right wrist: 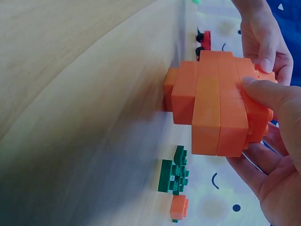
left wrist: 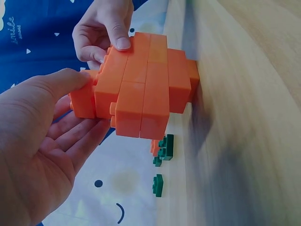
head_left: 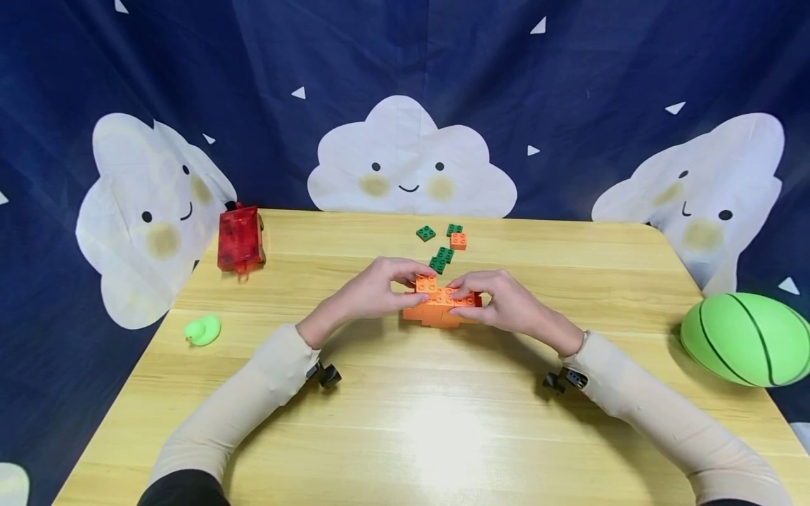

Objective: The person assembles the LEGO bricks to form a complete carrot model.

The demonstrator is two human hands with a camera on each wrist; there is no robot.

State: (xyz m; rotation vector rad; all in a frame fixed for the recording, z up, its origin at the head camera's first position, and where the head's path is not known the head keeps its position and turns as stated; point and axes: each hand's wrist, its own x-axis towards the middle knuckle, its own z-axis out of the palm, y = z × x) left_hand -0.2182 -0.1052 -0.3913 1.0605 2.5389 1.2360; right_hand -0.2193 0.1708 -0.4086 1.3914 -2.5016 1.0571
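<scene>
A stepped block of joined orange toy bricks [head_left: 441, 318] stands on the table in front of me, widest at its middle layers. My left hand [head_left: 384, 287] pinches a small orange brick [left wrist: 83, 101] at the left of its studded top, thumb on the near side and fingers behind. With thumb and fingers my right hand [head_left: 505, 303] grips the upper right end of the block. In the right wrist view, the right thumb [right wrist: 265, 92] presses the near face while the other fingers reach behind, partly hidden.
Beyond the block lie several green bricks [head_left: 441, 260] and a loose orange brick [head_left: 458, 241]. A red translucent toy [head_left: 240, 239] stands at the back left, with a green toy duck [head_left: 203, 330] nearer me. At the right edge sits a green ball [head_left: 747, 339]. A cloud-print curtain [head_left: 411, 56] hangs behind the table.
</scene>
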